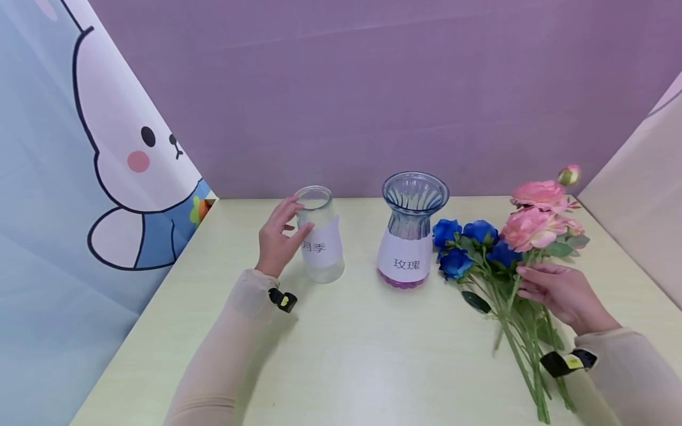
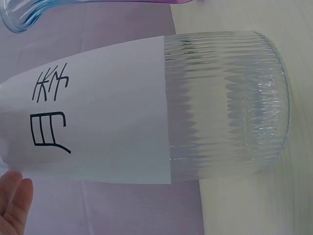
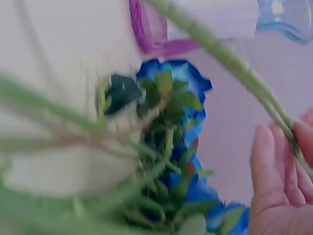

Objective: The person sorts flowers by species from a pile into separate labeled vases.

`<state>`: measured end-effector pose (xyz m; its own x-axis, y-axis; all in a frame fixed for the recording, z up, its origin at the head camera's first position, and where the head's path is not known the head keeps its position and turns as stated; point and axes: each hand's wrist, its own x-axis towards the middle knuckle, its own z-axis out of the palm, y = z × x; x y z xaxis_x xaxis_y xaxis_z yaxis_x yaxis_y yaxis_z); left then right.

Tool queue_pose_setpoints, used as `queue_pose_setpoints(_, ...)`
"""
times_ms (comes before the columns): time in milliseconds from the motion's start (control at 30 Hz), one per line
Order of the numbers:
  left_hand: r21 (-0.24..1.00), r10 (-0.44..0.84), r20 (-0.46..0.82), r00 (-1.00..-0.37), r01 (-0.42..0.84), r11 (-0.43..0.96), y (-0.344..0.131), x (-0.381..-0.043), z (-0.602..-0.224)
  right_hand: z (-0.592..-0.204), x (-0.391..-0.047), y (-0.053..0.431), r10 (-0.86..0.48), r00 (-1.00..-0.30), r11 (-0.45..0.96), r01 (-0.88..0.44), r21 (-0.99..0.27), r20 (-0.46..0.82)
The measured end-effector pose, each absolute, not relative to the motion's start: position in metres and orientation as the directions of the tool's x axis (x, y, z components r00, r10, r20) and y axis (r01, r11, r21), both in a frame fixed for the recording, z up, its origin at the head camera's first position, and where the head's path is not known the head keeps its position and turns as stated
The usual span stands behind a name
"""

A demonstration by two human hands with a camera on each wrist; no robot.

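Your sleeved forearms (image 1: 229, 349) lay nearest the head camera, reaching in from the lower left and lower right. Behind the work hung a purple cloth (image 1: 373, 89), the broadest surface in view; on the left, a light blue cloth (image 1: 42, 236) bore a cartoon animal. Before them extended a pale tabletop (image 1: 373, 355).

On its right side lay blue flowers (image 1: 455, 263), their long green stems pointing toward you. Pink flowers (image 1: 533, 228) rose beyond your right hand (image 1: 562, 296), overlapping the blue ones in the head view. Just left of the blue blooms, a blue vase (image 1: 410, 222), purplish pink at its base, stood upright; a clear vase (image 1: 322, 220) stood upright farther left, apart from it.

Your right hand had closed on the stem of the pink flowers, pinching it between thumb and fingers below the blooms. Your left hand (image 1: 279, 236) lay at the left side of the clear vase near its rim, fingers extended and thumb spread well away from them, in a loose, wide posture; whether it bore any of the vase's weight could not be told.

Smaller still, white labels (image 1: 327, 239) marked both vases, and black wristbands (image 1: 283, 300) circled your wrists.
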<state>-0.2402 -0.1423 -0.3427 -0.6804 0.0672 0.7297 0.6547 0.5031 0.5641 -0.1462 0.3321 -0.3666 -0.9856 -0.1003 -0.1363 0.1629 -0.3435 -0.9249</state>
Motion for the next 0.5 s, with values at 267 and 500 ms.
queue_pose_setpoints(267, 0.574, 0.072, 0.719, -0.691, 0.648, 0.501, -0.142, -0.241, -0.343, -0.37, -0.144, 0.299, 0.04, -0.999, -0.578, -0.014, -0.816, -0.011)
queue_pose_setpoints(500, 0.573, 0.067, 0.715, -0.696, 0.639, 0.513, -0.142, -0.24, -0.342, -0.372, -0.142, 0.269, 0.107, -0.994, -0.646, -0.081, -0.759, 0.016)
